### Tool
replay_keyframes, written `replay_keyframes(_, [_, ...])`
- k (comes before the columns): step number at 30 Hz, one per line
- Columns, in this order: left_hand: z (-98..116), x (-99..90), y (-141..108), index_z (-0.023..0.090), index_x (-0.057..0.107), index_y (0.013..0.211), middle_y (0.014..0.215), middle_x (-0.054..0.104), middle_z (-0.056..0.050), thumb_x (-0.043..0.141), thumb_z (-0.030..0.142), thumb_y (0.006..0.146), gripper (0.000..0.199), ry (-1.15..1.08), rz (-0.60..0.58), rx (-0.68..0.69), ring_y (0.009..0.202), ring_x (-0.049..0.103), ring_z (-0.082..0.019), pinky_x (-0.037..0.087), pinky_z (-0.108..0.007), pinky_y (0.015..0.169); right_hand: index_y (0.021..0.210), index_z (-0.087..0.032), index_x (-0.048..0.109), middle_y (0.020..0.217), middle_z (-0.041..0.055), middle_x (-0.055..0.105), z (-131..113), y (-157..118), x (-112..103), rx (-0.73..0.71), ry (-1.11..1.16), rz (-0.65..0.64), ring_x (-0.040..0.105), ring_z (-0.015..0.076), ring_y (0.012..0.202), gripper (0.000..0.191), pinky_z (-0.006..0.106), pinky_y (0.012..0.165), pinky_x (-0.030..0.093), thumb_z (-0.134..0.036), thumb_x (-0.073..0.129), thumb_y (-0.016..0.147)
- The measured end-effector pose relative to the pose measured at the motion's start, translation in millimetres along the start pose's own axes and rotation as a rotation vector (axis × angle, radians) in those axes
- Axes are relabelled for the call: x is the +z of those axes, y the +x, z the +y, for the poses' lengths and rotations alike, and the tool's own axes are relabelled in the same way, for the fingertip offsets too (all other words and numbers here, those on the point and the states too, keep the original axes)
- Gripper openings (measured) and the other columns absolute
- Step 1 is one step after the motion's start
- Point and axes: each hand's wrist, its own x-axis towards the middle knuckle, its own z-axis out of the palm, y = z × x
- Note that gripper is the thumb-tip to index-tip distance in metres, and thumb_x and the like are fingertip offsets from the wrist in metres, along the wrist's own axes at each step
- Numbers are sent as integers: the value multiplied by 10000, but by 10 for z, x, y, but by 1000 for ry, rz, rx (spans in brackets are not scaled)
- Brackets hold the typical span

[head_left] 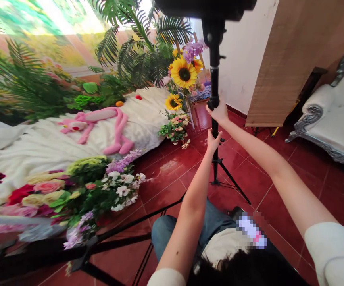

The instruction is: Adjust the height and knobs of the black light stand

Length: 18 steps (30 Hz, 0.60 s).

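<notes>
A black stand [215,81] rises upright in front of me, with a dark object [207,8] on its top, cut off by the upper edge. My right hand [218,111] is wrapped round the pole at a collar with a knob. Just below it, my left hand [213,140] grips the same pole. The stand's spread legs [234,180] rest on the red tiled floor [172,169].
A pink plush toy [100,115] lies on white fabric [148,107] at left. Flowers [121,186] and sunflowers [184,72] stand around it. Black tripod legs [124,226] cross the lower left. A white armchair [338,103] is at right.
</notes>
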Motion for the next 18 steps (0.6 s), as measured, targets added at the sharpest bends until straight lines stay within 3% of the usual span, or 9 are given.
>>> replay_keyframes(2, [-46, -20, 32, 216, 427, 1005, 793, 577, 51, 701, 342, 810, 359, 9, -22, 14, 541, 601, -65, 464, -182, 489, 856, -214, 501, 786, 19, 635, 121, -210, 71, 80, -29, 84, 643, 192, 788, 240, 337, 740, 534, -349, 671, 755])
replay_keyframes(4, [-69, -43, 64, 209, 464, 1011, 854, 608, 19, 697, 291, 808, 319, 34, -22, 59, 619, 613, -69, 488, -184, 541, 814, -217, 486, 759, 7, 621, 230, -365, 81, 124, -14, 54, 614, 172, 742, 233, 317, 723, 517, -317, 670, 714])
replay_keyframes(9, [-64, -66, 94, 203, 518, 1173, 1115, 655, -81, 664, 205, 823, 378, 73, 7, 142, 947, 660, -129, 544, -231, 735, 732, -218, 488, 689, -11, 578, 402, -425, -65, 112, 98, -276, 551, 144, 665, 256, 296, 684, 494, -356, 688, 651])
replay_keyframes(12, [-74, -63, 98, 204, 533, 1188, 1176, 647, -96, 654, 205, 829, 380, 90, 11, 130, 992, 659, -136, 550, -242, 770, 721, -216, 506, 683, -8, 582, 439, -379, -114, 110, 140, -388, 560, 158, 688, 276, 307, 691, 498, -398, 697, 638])
replay_keyframes(15, [-99, -54, 97, 211, 536, 1211, 1188, 646, -97, 657, 195, 821, 409, 57, 28, 144, 954, 666, -131, 558, -246, 773, 733, -216, 507, 712, 2, 588, 469, -406, -85, 96, 141, -326, 566, 165, 708, 276, 325, 716, 508, -412, 685, 655])
replay_keyframes(18, [-109, -42, 84, 220, 509, 1262, 1158, 655, -96, 660, 222, 822, 465, 23, 0, 109, 794, 661, -118, 559, -241, 660, 760, -220, 493, 747, 7, 595, 507, -465, -16, 94, 109, -237, 565, 163, 712, 264, 340, 745, 515, -393, 675, 678])
